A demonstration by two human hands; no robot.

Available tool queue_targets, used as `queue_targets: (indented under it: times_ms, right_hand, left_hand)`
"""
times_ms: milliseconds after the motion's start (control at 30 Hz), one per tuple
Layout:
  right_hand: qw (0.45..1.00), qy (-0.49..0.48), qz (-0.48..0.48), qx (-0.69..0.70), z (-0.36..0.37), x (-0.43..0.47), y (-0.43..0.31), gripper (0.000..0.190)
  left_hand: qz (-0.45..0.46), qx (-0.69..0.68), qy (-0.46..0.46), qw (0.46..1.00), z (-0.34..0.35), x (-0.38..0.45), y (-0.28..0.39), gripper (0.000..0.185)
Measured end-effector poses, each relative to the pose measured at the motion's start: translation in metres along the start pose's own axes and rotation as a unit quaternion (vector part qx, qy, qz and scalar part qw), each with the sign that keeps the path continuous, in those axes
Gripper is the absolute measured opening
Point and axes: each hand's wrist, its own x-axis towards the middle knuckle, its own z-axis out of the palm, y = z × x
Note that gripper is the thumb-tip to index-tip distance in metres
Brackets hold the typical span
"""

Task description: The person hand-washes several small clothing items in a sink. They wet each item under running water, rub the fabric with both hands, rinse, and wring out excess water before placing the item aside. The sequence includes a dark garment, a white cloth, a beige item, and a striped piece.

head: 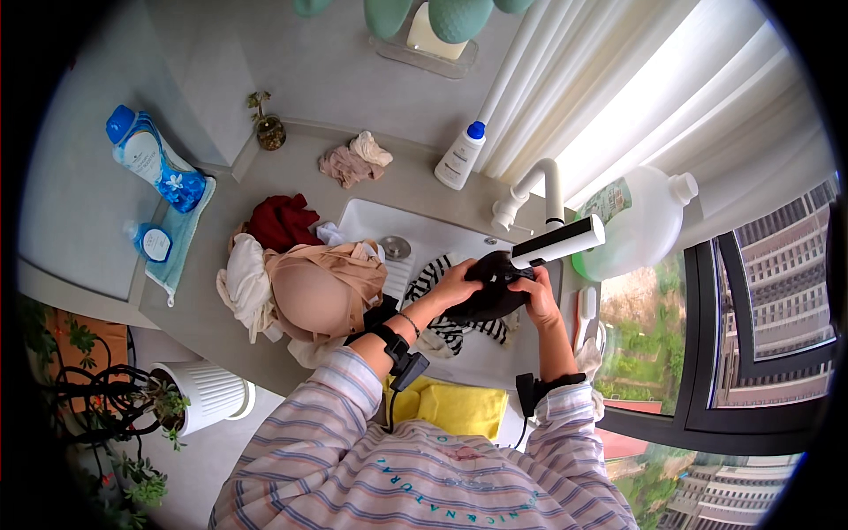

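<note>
My left hand and my right hand grip a dark garment from either side, thumbs on top. It is bunched up under the spout head of a white faucet, over the white sink. Whether water runs is hidden by the spout head. Below the garment, black-and-white striped fabric lies in the basin. The metal drain shows farther left in the sink. Left of my left forearm, a beige bra tops a pile of laundry with a dark red cloth and white garments.
A white bottle with a blue cap stands behind the sink. A large jug with green liquid is close on the right, near a brush. Yellow cloth lies at the front edge. Two blue bottles are at the left.
</note>
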Motion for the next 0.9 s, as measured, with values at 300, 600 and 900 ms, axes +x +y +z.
queue_targets:
  times_ms: [300, 600, 900]
  right_hand:
    - [0.988, 0.035, -0.016, 0.147, 0.015, 0.0, 0.006, 0.036]
    - [0.96, 0.27, -0.075, 0.012, 0.003, 0.015, 0.038, 0.032]
    - [0.678, -0.023, 0.354, 0.644, 0.027, -0.027, 0.092, 0.091]
  left_hand:
    - [0.085, -0.289, -0.096, 0.949, 0.012, -0.018, 0.038, 0.046]
    - [0.019, -0.277, 0.071, 0.958, 0.013, -0.003, 0.031, 0.029]
    - [-0.077, -0.439, 0.037, 0.895, 0.02, -0.007, 0.043, 0.044]
